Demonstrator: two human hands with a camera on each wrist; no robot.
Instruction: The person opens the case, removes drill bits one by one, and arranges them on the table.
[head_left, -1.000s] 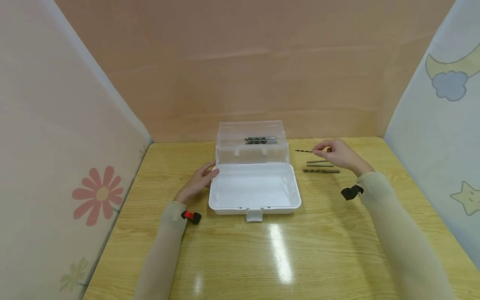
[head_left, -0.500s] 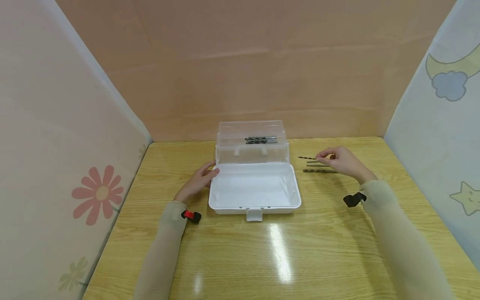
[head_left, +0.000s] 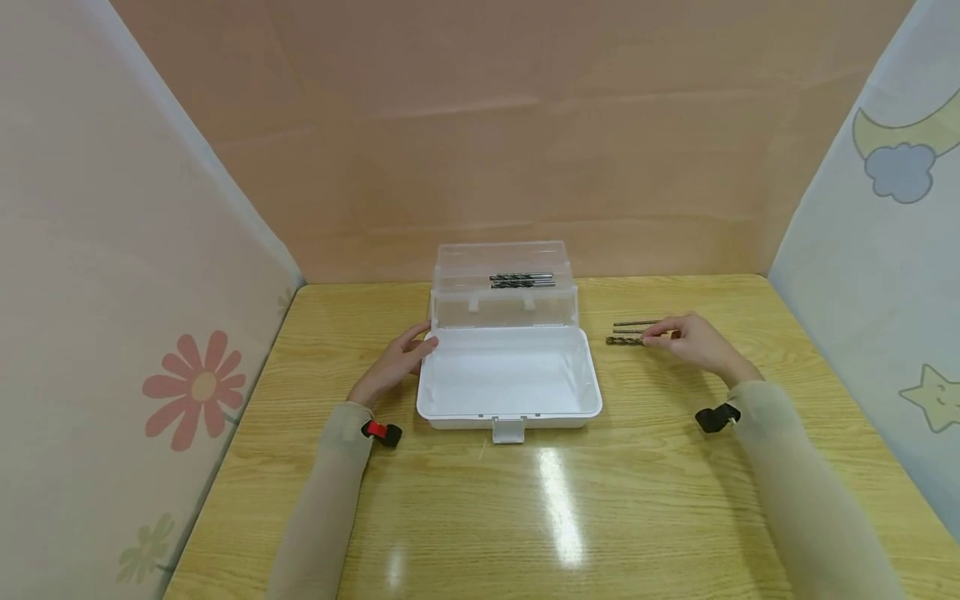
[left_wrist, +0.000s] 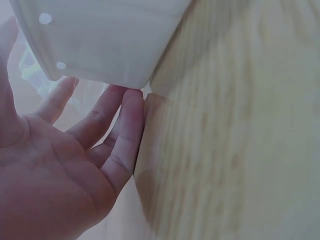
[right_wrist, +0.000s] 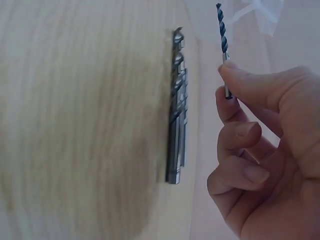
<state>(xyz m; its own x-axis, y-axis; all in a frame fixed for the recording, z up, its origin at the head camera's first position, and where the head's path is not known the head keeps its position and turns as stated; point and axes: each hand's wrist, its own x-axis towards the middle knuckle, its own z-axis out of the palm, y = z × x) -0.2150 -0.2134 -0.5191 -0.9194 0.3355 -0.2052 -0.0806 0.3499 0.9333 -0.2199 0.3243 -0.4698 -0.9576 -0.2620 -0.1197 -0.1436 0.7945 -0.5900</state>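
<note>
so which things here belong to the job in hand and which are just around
Likely job:
drill bit in right hand
drill bits on table
bits at clear lid
white case, left hand touching it

Just around:
printed pink flower, moon, star

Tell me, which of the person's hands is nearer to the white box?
The left. The left hand touches the white box at its left side; the right hand is apart from it, off to the right, pinching a thin drill bit.

I pinch a shiny metal drill bit [right_wrist: 223, 37] right of a smooth plastic box [head_left: 510, 372] on glossy wood-grain tabletop [head_left: 450, 508].
</note>
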